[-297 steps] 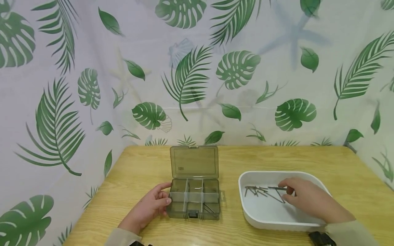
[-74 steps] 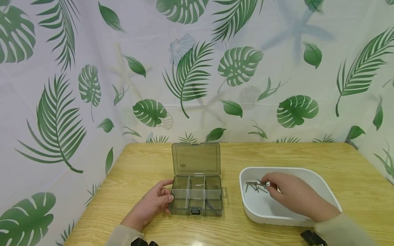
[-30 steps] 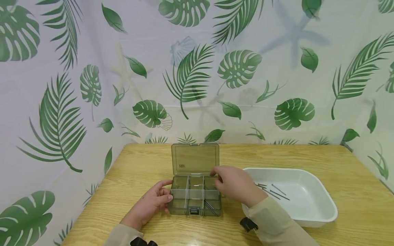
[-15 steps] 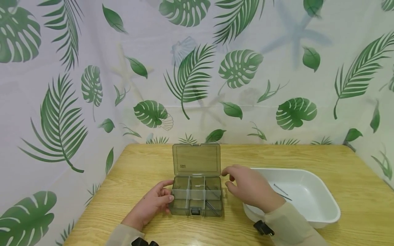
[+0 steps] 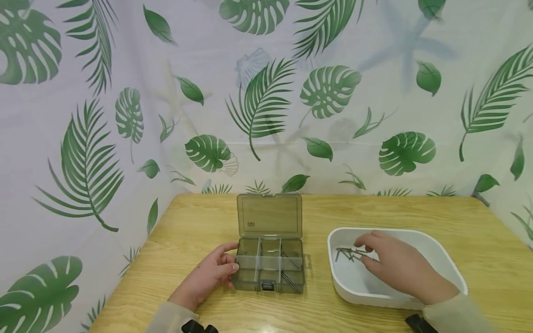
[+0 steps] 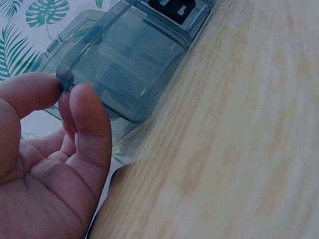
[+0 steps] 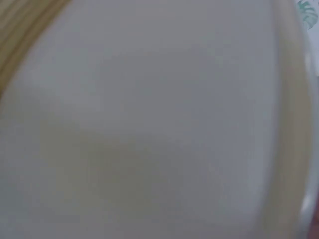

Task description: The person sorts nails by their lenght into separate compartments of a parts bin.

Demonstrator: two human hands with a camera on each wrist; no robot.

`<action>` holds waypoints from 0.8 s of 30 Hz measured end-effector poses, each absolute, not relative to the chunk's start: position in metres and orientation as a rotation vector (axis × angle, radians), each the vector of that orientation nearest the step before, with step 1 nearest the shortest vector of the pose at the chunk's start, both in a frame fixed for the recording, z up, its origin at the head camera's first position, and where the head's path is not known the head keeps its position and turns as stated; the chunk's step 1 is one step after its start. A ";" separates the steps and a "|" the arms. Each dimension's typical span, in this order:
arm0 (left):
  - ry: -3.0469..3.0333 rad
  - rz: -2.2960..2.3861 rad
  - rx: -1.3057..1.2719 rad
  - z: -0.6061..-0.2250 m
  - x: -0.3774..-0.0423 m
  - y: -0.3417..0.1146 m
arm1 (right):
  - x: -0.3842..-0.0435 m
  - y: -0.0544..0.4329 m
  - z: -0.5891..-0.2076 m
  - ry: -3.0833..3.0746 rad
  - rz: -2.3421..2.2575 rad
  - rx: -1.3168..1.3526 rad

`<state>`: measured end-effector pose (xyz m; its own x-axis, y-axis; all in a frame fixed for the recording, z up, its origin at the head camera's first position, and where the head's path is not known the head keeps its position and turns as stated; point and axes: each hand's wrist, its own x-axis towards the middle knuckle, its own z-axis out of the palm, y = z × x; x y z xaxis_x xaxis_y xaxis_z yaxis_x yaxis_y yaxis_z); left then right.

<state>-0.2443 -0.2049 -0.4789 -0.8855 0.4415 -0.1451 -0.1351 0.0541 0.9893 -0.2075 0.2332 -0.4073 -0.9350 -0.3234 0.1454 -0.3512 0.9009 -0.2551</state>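
A smoky see-through compartment box (image 5: 268,286) stands on the table with its lid (image 5: 269,216) raised. My left hand (image 5: 208,277) grips its left side; in the left wrist view the thumb (image 6: 88,109) and index finger pinch a corner of its rim. Several thin metal pieces (image 5: 291,281), like nails or screws, lie in the front right compartment, and slender pieces also show in the back right one. Over the white tray (image 5: 399,299), my right hand (image 5: 401,268) has thumb and index finger apart at a pile of similar pieces (image 5: 344,253). Its fingertips partly hide the pile.
The wood-grain table (image 5: 200,222) carries the box and, to its right, the tray. A leaf-patterned cloth (image 5: 270,92) rises behind and at both sides. Tray surface fills most of the blurred right wrist view, without the right hand's fingers.
My right hand has gone from the box's back right compartment to the tray's pile. Thin pieces now show in that compartment. My left hand keeps its hold on the box.
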 end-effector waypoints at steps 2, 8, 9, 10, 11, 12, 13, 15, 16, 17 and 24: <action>1.928 1.884 0.305 -0.478 -0.244 -0.205 | -0.207 0.247 -0.411 -2.993 0.405 0.520; 1.931 1.884 0.301 -0.478 -0.245 -0.206 | -0.208 0.285 -0.417 -3.037 0.384 0.499; 1.930 1.884 0.300 -0.478 -0.245 -0.206 | -0.209 0.290 -0.418 -3.052 0.391 0.491; 1.929 1.884 0.299 -0.478 -0.245 -0.206 | -0.209 0.294 -0.419 -3.072 0.399 0.472; 1.928 1.883 0.300 -0.478 -0.245 -0.206 | -0.210 0.298 -0.421 -3.095 0.409 0.461; 1.927 1.884 0.300 -0.478 -0.245 -0.206 | -0.211 0.301 -0.422 -3.119 0.414 0.442; 1.928 1.884 0.302 -0.478 -0.245 -0.206 | -0.212 0.303 -0.424 -3.137 0.420 0.441; 1.928 1.882 0.308 -0.478 -0.246 -0.207 | -0.214 0.307 -0.428 -3.167 0.424 0.439; 1.929 1.882 0.311 -0.478 -0.246 -0.207 | -0.215 0.308 -0.431 -3.179 0.432 0.437; 1.931 1.881 0.313 -0.478 -0.247 -0.207 | -0.217 0.308 -0.433 -3.189 0.437 0.439; 1.928 1.880 0.308 -0.481 -0.247 -0.207 | -0.223 0.302 -0.450 -3.225 0.401 0.461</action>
